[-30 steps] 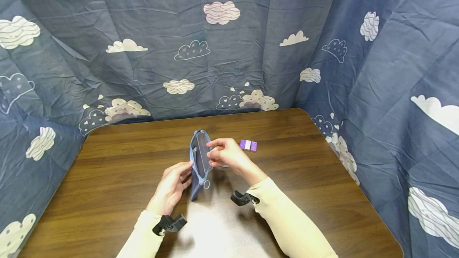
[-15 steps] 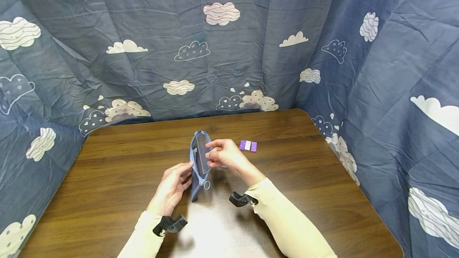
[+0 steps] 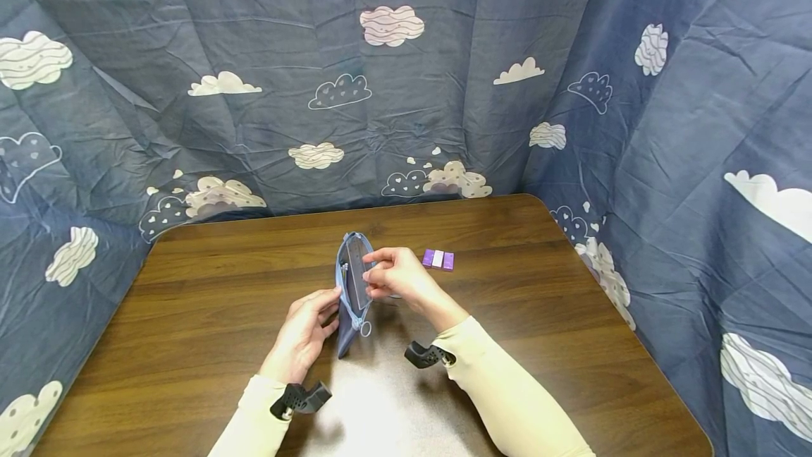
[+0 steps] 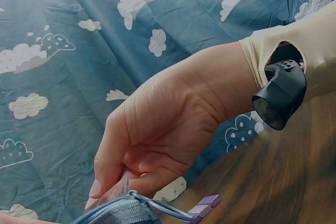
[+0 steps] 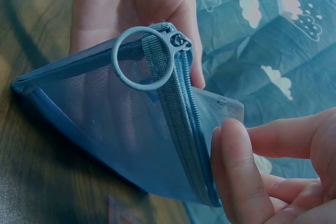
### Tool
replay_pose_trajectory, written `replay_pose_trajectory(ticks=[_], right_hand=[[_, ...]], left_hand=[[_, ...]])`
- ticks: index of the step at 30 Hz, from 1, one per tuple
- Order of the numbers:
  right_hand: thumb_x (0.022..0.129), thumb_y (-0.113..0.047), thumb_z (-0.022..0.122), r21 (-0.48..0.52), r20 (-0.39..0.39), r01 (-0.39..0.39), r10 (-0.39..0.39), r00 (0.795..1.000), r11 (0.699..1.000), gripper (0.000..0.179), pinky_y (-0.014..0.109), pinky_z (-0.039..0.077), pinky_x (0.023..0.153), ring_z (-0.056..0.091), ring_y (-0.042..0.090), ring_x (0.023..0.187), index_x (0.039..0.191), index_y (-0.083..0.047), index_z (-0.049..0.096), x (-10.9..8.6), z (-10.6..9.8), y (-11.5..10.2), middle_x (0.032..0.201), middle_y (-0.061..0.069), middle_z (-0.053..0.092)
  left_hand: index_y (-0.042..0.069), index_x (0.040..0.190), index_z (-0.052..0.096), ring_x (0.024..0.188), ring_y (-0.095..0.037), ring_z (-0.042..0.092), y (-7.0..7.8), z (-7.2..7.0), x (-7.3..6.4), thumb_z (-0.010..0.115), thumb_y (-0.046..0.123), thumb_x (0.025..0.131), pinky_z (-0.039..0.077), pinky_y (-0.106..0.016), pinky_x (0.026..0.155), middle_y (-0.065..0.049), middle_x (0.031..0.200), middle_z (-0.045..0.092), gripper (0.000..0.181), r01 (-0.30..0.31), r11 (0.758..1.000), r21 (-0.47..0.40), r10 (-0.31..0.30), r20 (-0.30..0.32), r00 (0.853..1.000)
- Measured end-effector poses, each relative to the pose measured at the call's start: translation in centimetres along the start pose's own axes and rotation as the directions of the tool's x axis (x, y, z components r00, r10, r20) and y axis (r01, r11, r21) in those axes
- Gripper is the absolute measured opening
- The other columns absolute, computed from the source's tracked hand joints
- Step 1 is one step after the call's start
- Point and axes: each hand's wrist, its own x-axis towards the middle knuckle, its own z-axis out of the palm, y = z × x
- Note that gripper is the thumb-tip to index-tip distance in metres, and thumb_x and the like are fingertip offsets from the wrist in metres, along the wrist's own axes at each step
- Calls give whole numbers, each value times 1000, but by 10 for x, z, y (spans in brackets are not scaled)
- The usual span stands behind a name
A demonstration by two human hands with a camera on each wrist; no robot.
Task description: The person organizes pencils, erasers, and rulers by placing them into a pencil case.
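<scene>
A blue mesh zip pouch (image 3: 346, 333) stands on the table with its mouth unzipped and facing up. My left hand (image 3: 304, 330) holds it by the near left side, thumb at the rim. My right hand (image 3: 406, 277) is over the right rim. Between its thumb and fingers it pinches a clear ruler (image 5: 231, 109), whose marked end sticks out of the mouth in the right wrist view. The rest of the ruler lies inside the pouch. A ring-shaped zip pull (image 5: 142, 85) hangs at the near end. Small slim things show inside the pouch, too small to name.
A small purple and white block (image 3: 438, 259) lies on the wooden table (image 3: 507, 245) beyond my right hand. Part of a flat clear thing with a pinkish edge (image 5: 111, 211) lies beside the pouch. A cloud-print curtain (image 3: 273, 118) hangs behind the table and along its sides.
My right hand has shifted very slightly left, towards the pouch's mouth. The left hand and the pouch have stayed in place.
</scene>
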Motion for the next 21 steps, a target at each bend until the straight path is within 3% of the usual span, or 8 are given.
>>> replay_pose_trajectory(ticks=[7, 14, 21], right_hand=[[86, 8, 65, 0, 10, -4, 4, 1000, 1000, 41, 33, 58, 65, 67, 18, 68, 126, 11, 58, 0, 0, 0, 83, 14, 68], [87, 8, 63, -4, 19, -1, 1, 1000, 1000, 40, 35, 58, 67, 69, 20, 69, 126, 10, 58, -1, 0, -1, 99, 34, 66], [86, 5, 65, -23, -1, 6, -6, 1000, 1000, 39, 37, 59, 65, 69, 21, 70, 125, 6, 60, -4, -2, -4, 89, 21, 69]], left_hand=[[16, 75, 71, 104, -28, 54, 0, 0, 1, 69, 8, 93, 31, -49, 96, 1, 85, 66, 19, -1, 1000, -8, 1, -12, 1000], [16, 74, 71, 103, -27, 54, -1, -1, 1, 69, 8, 93, 30, -48, 95, 2, 84, 66, 20, -1, 1000, -7, 1, -18, 1000], [16, 74, 71, 100, -25, 55, -1, 0, 1, 68, 7, 93, 32, -47, 94, 2, 82, 66, 21, -2, 1000, -12, 2, -26, 1000]])
